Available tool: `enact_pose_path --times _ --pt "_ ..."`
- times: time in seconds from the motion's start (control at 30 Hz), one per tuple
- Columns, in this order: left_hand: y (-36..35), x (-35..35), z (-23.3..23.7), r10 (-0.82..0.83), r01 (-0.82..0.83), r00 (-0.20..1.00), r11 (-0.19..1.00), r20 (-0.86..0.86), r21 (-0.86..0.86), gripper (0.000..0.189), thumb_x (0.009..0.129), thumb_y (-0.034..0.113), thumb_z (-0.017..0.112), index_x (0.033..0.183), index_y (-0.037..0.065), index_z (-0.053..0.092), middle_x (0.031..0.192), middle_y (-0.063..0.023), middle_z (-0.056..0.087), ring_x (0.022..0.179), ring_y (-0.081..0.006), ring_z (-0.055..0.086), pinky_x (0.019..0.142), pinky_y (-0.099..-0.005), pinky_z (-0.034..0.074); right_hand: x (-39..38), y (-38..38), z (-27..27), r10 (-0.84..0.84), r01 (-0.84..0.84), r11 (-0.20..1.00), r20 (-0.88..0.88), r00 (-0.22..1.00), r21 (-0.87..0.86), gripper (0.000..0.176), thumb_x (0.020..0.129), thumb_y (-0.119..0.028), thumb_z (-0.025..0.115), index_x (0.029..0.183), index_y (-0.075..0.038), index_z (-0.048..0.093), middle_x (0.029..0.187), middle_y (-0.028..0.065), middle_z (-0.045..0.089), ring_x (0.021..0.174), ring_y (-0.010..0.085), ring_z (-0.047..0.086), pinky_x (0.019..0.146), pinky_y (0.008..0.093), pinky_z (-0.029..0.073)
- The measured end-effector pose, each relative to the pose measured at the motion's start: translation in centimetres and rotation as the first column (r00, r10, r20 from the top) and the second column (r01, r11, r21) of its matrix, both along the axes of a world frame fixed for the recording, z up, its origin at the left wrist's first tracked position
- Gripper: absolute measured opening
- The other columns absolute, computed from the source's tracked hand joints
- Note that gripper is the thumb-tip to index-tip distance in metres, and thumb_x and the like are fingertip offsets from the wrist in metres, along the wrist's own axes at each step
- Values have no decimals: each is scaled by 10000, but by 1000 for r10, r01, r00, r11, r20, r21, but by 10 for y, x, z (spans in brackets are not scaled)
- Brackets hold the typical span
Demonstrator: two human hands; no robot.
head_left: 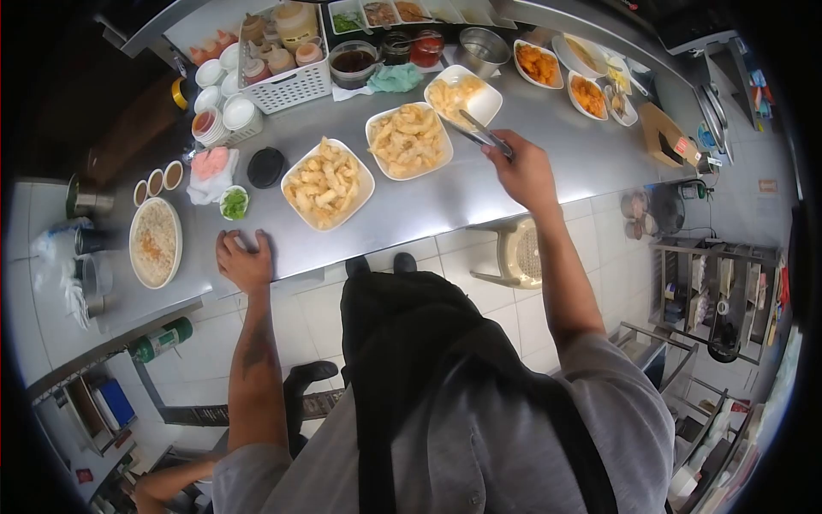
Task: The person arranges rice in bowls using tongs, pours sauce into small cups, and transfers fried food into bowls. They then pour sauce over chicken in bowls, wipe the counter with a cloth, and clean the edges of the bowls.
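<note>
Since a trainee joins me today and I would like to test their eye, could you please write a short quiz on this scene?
1. Which tool does the right hand hold?
2. True or false: the left hand is gripping the oval dish of rice.
3. Of the three square white bowls of pale golden fried pieces, which is least full, as pictured? A) leftmost B) middle C) rightmost

Key:
1. Metal tongs.
2. False; it is at the front edge of the steel counter, with nothing visible in its grip.
3. C; much of its white inside is bare.
</note>
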State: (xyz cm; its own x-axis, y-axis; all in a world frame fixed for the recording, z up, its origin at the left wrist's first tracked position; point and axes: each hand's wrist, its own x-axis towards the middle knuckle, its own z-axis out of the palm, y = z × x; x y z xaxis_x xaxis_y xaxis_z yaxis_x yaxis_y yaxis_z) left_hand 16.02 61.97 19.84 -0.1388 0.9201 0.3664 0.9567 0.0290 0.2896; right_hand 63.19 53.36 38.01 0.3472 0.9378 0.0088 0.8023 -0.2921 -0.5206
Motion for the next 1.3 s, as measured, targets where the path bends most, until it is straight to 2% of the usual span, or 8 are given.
enact_pose_path --times 0.07,0.27,0.5,0.6,0.97,1.07,1.17,1.3 --pt "-1 -2 -1 -6 6 1000 1000 0 6 476 822 416 718 1154 106 575 1379 -176 528 1317 -363 466 1091 -530 334 -1 12 -14 11 -24 994 126 992 102 254 884 -205 725 1098 -68 715 836 181 719 792 359 698 725 453 535" --pt "-1 -3 -4 -8 8 1000 998 -7 62 483 808 413 721 1147 104 570 1358 -184 536 1281 -383 484 1062 -538 354 -9 64 -29 311 -314 947 428 849 -65 222 864 -276 723 999 -101 739 772 154 717 748 338 715 665 464 559" --pt "1 -3 -3 -1 2 1000 999 -19 48 479 803 413 718 1136 104 568 1351 -177 537 1288 -372 474 1065 -531 347 -38 49 13 374 -356 926 447 813 -129 226 860 -273 729 992 -90 739 759 169 711 750 359 710 671 472 557" --pt "1 -1 0 15 -14 1000 999 -13 29 479 809 419 715 1142 106 570 1355 -178 534 1292 -368 472 1075 -525 339 -61 48 19 292 -302 953 265 919 -4 234 869 -268 731 992 -69 734 773 188 711 747 372 703 684 472 554" --pt "-4 -7 -6 -4 1 998 998 59 67 419 847 408 711 1144 135 597 1391 -135 540 1323 -337 471 1092 -509 330 -143 123 -54 453 -450 892 115 884 -52 241 899 -287 662 981 -79 754 908 193 731 877 367 710 801 473 558" --pt "-11 -12 -6 -77 60 994 975 76 214 278 864 327 708 1047 123 665 1258 -131 630 1227 -341 542 1045 -491 381 -146 119 -65 511 -494 860 189 839 -131 246 905 -300 658 992 -94 759 926 178 736 889 364 709 808 472 557" --pt "-11 2 4 -310 243 888 943 340 226 132 891 165 663 939 67 737 949 -124 698 955 -325 623 865 -429 479 -138 107 -44 427 -425 904 141 893 -46 257 908 -318 663 990 -94 759 930 167 740 904 352 711 810 467 558" --pt "-17 52 33 -425 343 808 902 407 261 182 899 141 642 1031 59 738 975 -130 674 886 -326 618 827 -428 487 -147 102 -30 374 -364 927 152 915 -92 273 910 -336 666 989 -91 757 931 164 740 917 346 710 810 467 559"
